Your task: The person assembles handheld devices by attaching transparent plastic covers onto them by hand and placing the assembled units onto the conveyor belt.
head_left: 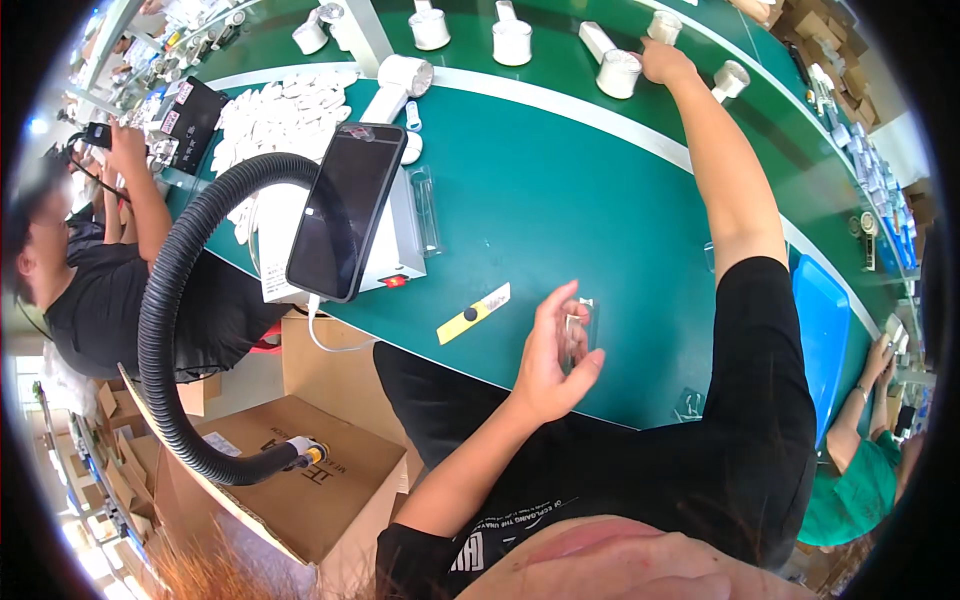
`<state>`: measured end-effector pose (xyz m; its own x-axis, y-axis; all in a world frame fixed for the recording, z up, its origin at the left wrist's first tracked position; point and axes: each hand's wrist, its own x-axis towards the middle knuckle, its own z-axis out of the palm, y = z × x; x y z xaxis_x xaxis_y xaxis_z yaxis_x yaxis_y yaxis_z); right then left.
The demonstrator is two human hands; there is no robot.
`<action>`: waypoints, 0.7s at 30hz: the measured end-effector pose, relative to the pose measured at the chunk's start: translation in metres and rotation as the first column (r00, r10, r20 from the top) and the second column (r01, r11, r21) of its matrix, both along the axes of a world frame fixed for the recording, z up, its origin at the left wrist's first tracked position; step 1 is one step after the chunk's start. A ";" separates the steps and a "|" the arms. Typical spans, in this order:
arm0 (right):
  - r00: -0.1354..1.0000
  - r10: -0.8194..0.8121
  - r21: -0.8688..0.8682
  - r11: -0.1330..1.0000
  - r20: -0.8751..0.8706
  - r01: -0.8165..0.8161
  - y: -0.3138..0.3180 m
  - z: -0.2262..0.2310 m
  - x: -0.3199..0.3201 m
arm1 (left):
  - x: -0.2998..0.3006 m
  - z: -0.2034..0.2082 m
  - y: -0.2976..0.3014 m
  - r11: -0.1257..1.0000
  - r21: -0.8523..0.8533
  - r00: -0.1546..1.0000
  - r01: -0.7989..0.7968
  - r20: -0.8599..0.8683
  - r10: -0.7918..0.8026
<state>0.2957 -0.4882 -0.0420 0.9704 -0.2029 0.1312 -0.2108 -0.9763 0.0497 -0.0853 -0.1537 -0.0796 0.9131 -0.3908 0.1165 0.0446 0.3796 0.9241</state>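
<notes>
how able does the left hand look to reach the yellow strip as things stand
Probably yes: the yellow strip lies on the green bench left of the left hand, with nothing visible between them, though the clear plastic piece at that hand might hinder it.

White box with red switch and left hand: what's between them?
In the head view, a yellow strip with a black spot lies between the white box and left hand.
</notes>
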 end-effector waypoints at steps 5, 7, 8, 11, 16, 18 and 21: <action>0.999 -0.048 0.123 0.991 0.021 0.045 -0.024 -0.006 -0.004 | -0.001 0.005 -0.003 1.000 0.018 1.000 -0.003 0.007 0.002; 0.997 0.009 0.291 0.956 0.073 -0.030 -0.017 0.010 -0.021 | 0.001 0.006 -0.002 1.000 0.026 1.000 -0.006 -0.002 0.006; 0.997 0.009 0.284 0.958 0.072 -0.029 -0.013 0.024 -0.037 | 0.002 0.007 -0.001 0.998 0.056 0.999 -0.022 0.040 0.020; 0.970 0.107 0.645 0.730 0.217 -0.225 -0.007 0.060 -0.092 | 0.002 0.009 -0.003 0.998 0.049 0.998 -0.024 0.056 0.022; 0.875 0.425 0.438 0.758 0.231 -0.483 0.042 0.130 -0.212 | 0.003 0.010 -0.002 1.000 -0.027 1.000 -0.008 -0.008 0.007; 0.835 0.528 0.456 0.711 0.157 -0.535 0.075 0.145 -0.253 | -0.004 0.012 0.009 0.997 -0.080 0.999 -0.024 -0.024 0.022; 0.728 0.681 0.418 0.686 -0.078 -0.596 0.121 0.158 -0.306 | -0.034 0.019 0.031 0.964 -0.264 0.990 0.023 -0.127 -0.059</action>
<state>-0.0105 -0.3673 0.1163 0.8720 0.4877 -0.0421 0.4450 -0.8257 -0.3465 -0.1189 -0.1227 -0.0602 0.9111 -0.4001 0.0988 0.1802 0.6024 0.7776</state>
